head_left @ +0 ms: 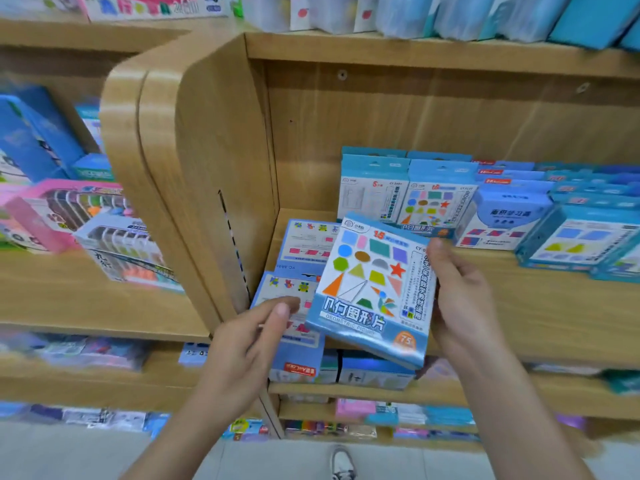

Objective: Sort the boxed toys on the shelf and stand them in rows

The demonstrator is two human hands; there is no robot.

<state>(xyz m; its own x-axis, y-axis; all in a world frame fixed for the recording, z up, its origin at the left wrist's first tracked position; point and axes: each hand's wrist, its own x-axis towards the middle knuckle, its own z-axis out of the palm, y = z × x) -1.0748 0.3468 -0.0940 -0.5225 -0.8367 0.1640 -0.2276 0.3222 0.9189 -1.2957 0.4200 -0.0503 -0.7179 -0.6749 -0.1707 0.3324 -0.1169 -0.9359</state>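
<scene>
A blue boxed toy printed with coloured geometric shapes [372,289] is tilted in the air in front of the wooden shelf [554,306]. My right hand [464,299] grips its right edge, thumb on the upper corner. My left hand [256,337] is at the shelf's front left with its thumb on a flat-lying blue box [294,344] that overhangs the edge; its fingers are hidden under the box. A second flat box [308,240] lies behind it. Upright blue boxes [436,199] stand in rows at the back right.
A rounded wooden side panel [194,168] closes the shelf on the left. Beyond it a neighbouring shelf carries pink and white boxes [69,216]. Shelves above and below are packed with more boxes [374,375]. A shoe [343,462] shows on the floor.
</scene>
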